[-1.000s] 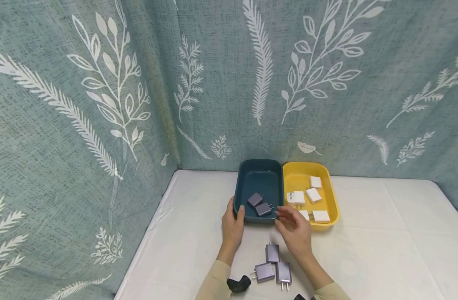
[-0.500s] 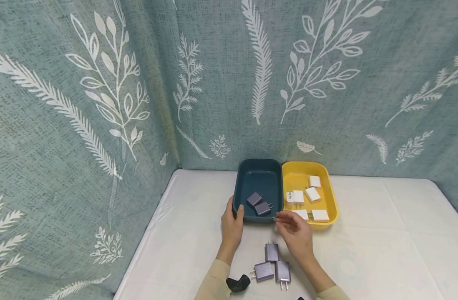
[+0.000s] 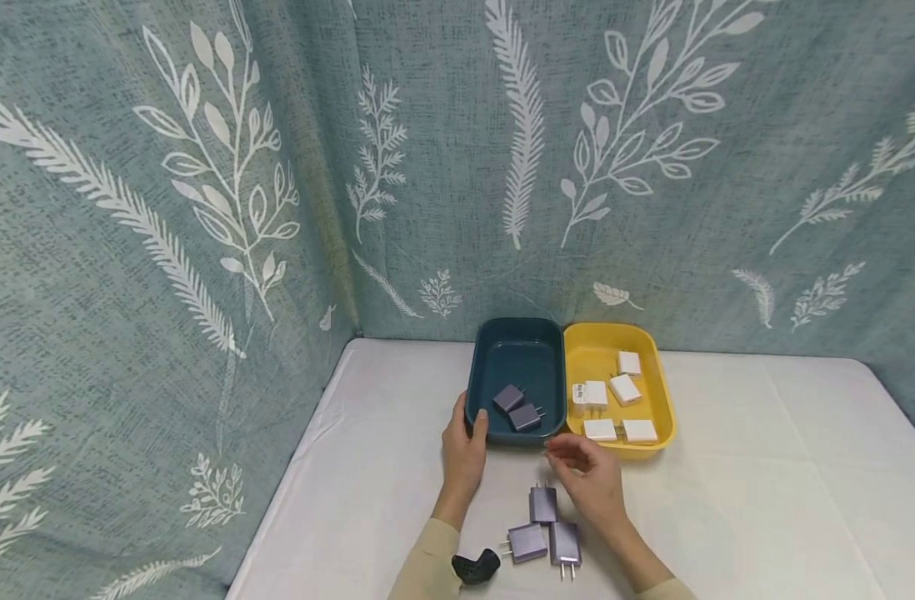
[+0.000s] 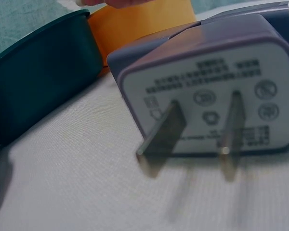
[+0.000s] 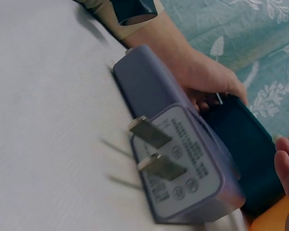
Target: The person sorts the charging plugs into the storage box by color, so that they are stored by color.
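My left hand (image 3: 465,450) grips the front left corner of the dark teal bin (image 3: 521,333), the thumb laid over its rim. Inside that bin lie two purple chargers (image 3: 509,398). Just in front of the bin's front right corner hovers my right hand (image 3: 591,479), fingers loosely bent, with nothing visible between them. Below it on the cloth are three more purple wall chargers: an upper one (image 3: 543,505), a left one (image 3: 528,543) and a right one (image 3: 566,544). The left wrist view shows a charger (image 4: 207,96) close up, prongs towards the camera.
A yellow bin (image 3: 669,408) stands against the teal one's right side, with several white chargers (image 3: 626,389) in it. A black curved object (image 3: 476,567) is by the left forearm. Patterned curtains (image 3: 457,167) rise behind the white-covered table (image 3: 765,483).
My right hand has drawn back slightly from the bins' front rims, so a white charger in the yellow bin's front left shows fully. The left hand has stayed on the teal bin.
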The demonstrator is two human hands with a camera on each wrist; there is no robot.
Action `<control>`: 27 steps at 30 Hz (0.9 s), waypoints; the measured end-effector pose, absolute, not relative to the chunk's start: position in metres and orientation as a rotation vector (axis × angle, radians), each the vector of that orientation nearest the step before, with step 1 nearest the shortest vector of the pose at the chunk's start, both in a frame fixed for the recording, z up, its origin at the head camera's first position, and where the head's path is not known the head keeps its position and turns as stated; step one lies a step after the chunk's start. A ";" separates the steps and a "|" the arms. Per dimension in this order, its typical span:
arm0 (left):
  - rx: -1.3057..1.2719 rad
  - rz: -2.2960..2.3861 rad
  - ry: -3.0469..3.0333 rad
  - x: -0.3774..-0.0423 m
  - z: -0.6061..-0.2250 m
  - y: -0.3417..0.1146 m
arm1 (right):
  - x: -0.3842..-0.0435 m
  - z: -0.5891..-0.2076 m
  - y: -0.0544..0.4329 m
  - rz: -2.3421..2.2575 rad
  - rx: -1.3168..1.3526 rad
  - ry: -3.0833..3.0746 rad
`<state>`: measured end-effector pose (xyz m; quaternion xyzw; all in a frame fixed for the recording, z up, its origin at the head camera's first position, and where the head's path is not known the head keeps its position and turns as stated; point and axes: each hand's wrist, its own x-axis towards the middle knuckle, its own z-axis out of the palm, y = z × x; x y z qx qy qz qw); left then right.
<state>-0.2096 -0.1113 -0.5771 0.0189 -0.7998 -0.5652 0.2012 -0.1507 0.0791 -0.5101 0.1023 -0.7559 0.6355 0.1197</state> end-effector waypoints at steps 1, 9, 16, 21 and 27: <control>0.050 -1.576 -2.236 -0.210 -0.577 -0.111 | -0.150 -0.511 0.080 1.857 0.287 -2.228; 0.069 -1.572 -2.240 -0.210 -0.577 -0.113 | -0.145 -0.518 0.083 1.870 0.316 -2.292; 0.067 -1.573 -2.247 -0.211 -0.579 -0.113 | -0.144 -0.525 0.083 1.887 0.374 -2.298; 0.060 -1.580 -2.247 -0.211 -0.579 -0.113 | -0.140 -0.524 0.083 1.885 0.311 -2.355; 0.072 -1.584 -2.252 -0.211 -0.579 -0.112 | -0.140 -0.531 0.084 1.899 0.337 -2.338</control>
